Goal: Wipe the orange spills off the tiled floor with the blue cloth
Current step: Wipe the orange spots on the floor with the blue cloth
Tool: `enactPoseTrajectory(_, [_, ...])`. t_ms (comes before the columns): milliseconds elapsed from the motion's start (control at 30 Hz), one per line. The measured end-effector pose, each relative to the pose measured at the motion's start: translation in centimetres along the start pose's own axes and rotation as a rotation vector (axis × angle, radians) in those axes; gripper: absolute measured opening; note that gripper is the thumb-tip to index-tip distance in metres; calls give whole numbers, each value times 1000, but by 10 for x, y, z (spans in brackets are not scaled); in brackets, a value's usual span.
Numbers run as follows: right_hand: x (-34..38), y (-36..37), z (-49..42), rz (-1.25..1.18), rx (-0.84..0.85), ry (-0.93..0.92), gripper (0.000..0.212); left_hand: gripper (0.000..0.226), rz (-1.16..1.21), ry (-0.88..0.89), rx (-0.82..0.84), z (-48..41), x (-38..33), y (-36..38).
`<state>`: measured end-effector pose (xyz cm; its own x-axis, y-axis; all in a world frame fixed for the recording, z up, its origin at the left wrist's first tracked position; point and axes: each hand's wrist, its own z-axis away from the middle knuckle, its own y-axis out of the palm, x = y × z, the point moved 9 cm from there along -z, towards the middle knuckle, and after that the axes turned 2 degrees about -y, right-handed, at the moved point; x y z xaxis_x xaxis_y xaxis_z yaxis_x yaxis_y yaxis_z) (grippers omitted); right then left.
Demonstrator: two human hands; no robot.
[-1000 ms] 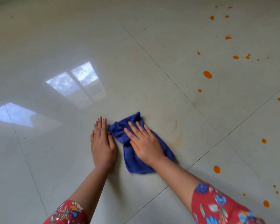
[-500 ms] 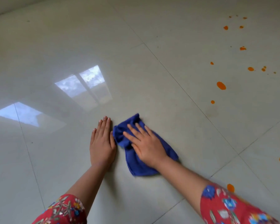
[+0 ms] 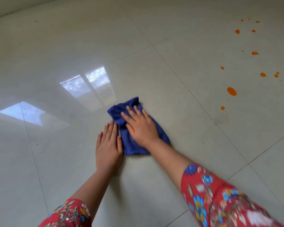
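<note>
A: What have I got under the right hand (image 3: 141, 126) at this moment?

B: On my screen the right hand lies flat on the blue cloth (image 3: 129, 145), fingers straight and a little spread, palm pressing the cloth down onto the tiled floor (image 3: 179, 99). Nothing is curled or pinched; the hand is simply open on top of it.

A: And the left hand (image 3: 108, 145)?

B: I see it flat on the bare floor, fingers straight and held together, just beside the cloth's left edge. The thumb side looks to be touching the fabric, though I cannot tell for sure. It holds nothing.

A: Where does the cloth sit on the floor?

B: Near the middle of a large pale tile, bunched into a rough oblong, its far end rumpled beyond my fingertips. A grout line runs diagonally past it on the right.

A: The orange spills (image 3: 231, 91)?

B: Well apart from the cloth, on the far side of that grout line, towards the floor's right edge. The largest blot lies nearest; smaller drops scatter beyond it up to the far right corner, and one sliver of orange shows at the right edge lower down. The cloth touches none of them.

A: Anything else in view?

B: Red floral sleeves (image 3: 220, 199) on both forearms, and a bright window reflection (image 3: 85, 86) on the glossy tiles left of the cloth
</note>
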<state>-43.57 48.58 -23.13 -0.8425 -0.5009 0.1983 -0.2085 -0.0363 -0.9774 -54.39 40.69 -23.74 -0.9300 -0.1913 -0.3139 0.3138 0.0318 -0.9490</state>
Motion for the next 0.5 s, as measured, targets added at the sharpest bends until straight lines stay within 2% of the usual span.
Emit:
enactPoseTrajectory(100, [-71, -8, -29, 31, 59, 201, 50, 58, 20, 0, 3, -4, 0, -3])
enactPoseTrajectory(200, [-133, -24, 21, 10, -86, 468, 53, 59, -10, 69, 7, -35, -1, -9])
enactPoseTrajectory(267, [-133, -30, 68, 62, -136, 543, 54, 64, -10, 40, 30, -67, 3, -9])
enactPoseTrajectory(333, [-97, -25, 96, 89, -139, 491, 54, 67, -37, 24, 64, -93, 3, -3])
enactPoseTrajectory(433, [-32, -12, 73, 1, -80, 177, 53, 67, -69, 19, 63, -106, 2, 0])
enactPoseTrajectory(500, [-21, -7, 34, -40, -28, 44, 50, 67, -72, 18, 56, -104, 4, 0])
